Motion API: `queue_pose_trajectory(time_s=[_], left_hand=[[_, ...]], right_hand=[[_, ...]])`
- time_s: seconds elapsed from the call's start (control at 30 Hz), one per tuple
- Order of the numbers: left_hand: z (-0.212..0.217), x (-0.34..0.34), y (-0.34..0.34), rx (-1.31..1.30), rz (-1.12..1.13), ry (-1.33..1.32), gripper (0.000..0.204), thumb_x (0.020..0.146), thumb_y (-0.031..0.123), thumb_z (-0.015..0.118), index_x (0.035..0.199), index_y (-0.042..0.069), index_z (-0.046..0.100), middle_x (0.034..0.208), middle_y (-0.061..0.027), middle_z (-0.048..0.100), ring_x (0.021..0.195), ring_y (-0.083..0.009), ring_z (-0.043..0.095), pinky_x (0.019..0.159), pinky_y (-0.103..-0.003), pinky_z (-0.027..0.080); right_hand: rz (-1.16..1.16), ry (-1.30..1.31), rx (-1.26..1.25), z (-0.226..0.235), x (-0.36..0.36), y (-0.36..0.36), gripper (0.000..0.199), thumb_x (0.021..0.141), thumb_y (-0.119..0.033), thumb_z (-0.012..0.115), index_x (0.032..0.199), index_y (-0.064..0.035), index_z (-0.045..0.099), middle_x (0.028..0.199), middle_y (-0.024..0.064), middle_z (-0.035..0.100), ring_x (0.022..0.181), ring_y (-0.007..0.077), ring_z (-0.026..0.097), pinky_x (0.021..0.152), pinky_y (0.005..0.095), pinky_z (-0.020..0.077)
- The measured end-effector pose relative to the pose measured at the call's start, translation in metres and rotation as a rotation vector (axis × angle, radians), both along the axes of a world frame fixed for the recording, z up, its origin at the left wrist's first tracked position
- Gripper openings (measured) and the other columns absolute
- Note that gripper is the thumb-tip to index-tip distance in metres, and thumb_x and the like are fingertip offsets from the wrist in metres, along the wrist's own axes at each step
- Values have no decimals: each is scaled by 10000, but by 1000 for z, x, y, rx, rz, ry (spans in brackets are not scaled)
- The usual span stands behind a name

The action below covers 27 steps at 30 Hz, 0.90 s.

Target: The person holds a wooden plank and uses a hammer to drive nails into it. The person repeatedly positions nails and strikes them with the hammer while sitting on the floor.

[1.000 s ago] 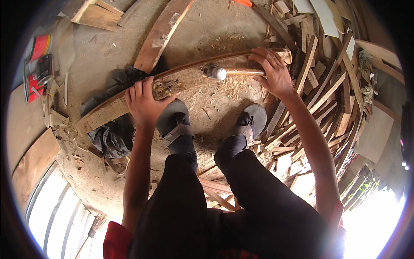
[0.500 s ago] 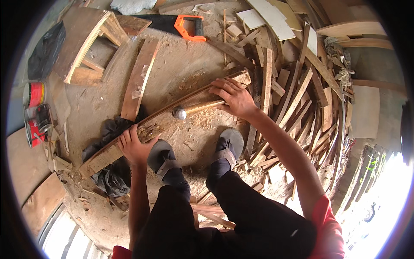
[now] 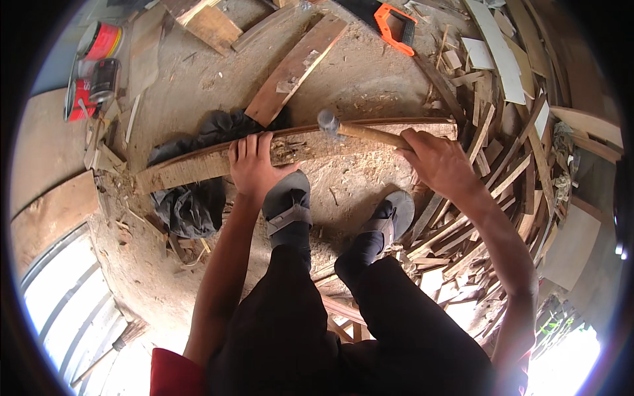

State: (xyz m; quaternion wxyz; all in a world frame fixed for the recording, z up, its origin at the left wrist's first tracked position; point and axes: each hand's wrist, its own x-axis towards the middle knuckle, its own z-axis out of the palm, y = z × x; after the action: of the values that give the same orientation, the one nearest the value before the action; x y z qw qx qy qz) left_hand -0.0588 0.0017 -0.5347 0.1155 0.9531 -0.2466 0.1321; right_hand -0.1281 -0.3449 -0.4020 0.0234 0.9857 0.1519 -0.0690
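A long rough wooden plank (image 3: 191, 167) lies crosswise in front of my feet, its face worn and splintered near the middle. My left hand (image 3: 253, 170) grips it left of the middle, fingers over the far edge and thumb out along the near side. In my right hand (image 3: 439, 164) is a hammer (image 3: 370, 134), held near the end of its wooden handle. The metal head points left, over the plank's far edge; I cannot tell whether it touches the wood.
Black crumpled plastic (image 3: 191, 208) lies under the plank's left part. Another board (image 3: 297, 69) slants away behind it. A handsaw (image 3: 396, 30) with an orange handle lies at the back. Scrap wood (image 3: 508, 178) is heaped at right; red cans (image 3: 99, 39) stand at far left.
The hammer has come up from beside the plank to over it, and my right hand has left the plank's right end. My left hand stays on the plank. The view has shifted.
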Motion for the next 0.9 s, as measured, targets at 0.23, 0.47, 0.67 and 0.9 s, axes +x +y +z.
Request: queue_pose_trajectory(time_s=[0.23,0.47,0.67,0.9], left_hand=[[-2,-1,1,23,-10,6,809,556,629,864,1144,118,647,1076,-81,587,1025,-307,565,964,-463,426],[-5,-2,1,-1,-14,-14,816,544,648,851,1141,131,643,1102,-64,592,1047,-278,572,986,-468,421],[-9,0,2,20,6,-26,824,533,662,846,1135,138,640,1108,-58,599,1058,-273,576,1001,-465,413],[-2,1,0,60,-4,-33,805,584,656,845,1147,117,645,1093,-97,604,1030,-318,589,943,-471,460]], right_hand=[[-14,209,-24,11,3,-1,244,1028,-324,560,1091,-90,541,820,119,675,723,309,728,635,417,601],[-121,334,-49,22,-1,8,260,995,-281,622,1098,-54,545,758,142,670,728,352,712,646,466,575],[-71,350,-72,32,25,17,235,977,-260,643,994,-29,601,742,165,692,722,361,723,657,467,583],[-44,320,79,9,34,-25,270,983,-326,633,1061,-69,604,795,163,700,796,368,724,711,474,591]])
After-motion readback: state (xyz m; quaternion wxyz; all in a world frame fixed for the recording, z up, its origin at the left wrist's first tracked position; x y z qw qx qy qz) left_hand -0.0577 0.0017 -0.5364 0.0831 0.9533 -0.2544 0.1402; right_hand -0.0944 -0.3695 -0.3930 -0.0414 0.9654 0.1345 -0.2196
